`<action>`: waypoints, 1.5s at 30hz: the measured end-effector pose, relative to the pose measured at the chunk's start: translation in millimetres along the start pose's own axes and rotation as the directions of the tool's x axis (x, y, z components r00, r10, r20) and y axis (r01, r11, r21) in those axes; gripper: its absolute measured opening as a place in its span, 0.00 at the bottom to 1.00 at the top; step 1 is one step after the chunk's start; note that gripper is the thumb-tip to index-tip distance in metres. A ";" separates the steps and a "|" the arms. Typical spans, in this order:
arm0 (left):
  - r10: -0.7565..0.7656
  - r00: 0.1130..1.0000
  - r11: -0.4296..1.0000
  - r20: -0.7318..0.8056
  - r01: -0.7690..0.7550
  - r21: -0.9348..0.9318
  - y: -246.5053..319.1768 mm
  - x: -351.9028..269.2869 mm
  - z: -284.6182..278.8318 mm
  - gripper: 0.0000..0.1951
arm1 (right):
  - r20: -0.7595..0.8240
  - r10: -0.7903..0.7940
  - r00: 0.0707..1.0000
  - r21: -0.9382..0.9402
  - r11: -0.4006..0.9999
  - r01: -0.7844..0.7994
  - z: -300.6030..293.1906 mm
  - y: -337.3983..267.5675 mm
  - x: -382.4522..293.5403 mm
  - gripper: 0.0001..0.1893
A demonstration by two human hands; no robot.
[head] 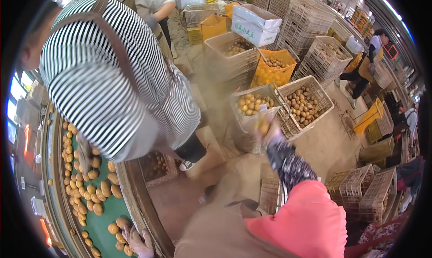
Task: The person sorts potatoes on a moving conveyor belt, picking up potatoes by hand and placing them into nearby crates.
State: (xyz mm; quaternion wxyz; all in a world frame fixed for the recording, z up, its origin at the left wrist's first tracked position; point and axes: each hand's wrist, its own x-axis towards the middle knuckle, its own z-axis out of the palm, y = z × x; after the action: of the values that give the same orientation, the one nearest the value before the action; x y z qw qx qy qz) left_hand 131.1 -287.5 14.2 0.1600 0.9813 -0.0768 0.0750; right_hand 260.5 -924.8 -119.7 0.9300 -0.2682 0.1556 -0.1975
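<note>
My right hand (272, 133), blurred by motion, reaches out beside a clear-lined bin (251, 123) of potatoes, with a blurred potato (262, 127) at its fingers. Just beyond it stands a plastic crate (320, 114) holding smaller potatoes (302, 106). My left hand (139, 241), in a thin glove, rests at the near edge of a green conveyor belt (104, 210), its fingers spread against a few potatoes (120, 237). Whether it grips one cannot be told. Many more potatoes (91, 194) lie on the belt farther up.
A co-worker in a striped top (125, 79) leans over the belt, a gloved hand (84, 153) among the potatoes. Behind are an orange mesh bag (273, 72), stacked crates (303, 18) and a white box (255, 25). More crates (357, 187) stand at right; another person (366, 62) is farther off.
</note>
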 end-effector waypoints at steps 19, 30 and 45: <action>-0.203 0.977 0.978 0.069 0.206 -0.031 -57.1 -76.2 -11.3 0.27 | 0.330 0.943 -0.031 -0.944 0.329 -0.028 258.4 243.0 -198.2 0.23; -0.516 0.806 0.815 -0.291 0.566 0.123 -344.7 -122.6 -45.7 0.15 | 0.419 0.890 0.182 -0.268 -0.070 0.961 543.0 717.5 -148.3 0.63; -0.694 0.670 0.695 -0.264 0.719 -0.001 -278.7 -141.7 -24.6 0.26 | 0.311 0.582 -0.752 0.008 0.789 0.614 502.9 746.7 -400.6 0.41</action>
State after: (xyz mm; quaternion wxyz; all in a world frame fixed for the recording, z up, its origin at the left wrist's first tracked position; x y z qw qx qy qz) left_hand 38.4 -0.4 -71.4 0.1340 0.9240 0.3333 0.1310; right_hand 321.3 56.7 -58.3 0.1858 -0.5303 -0.7974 0.2200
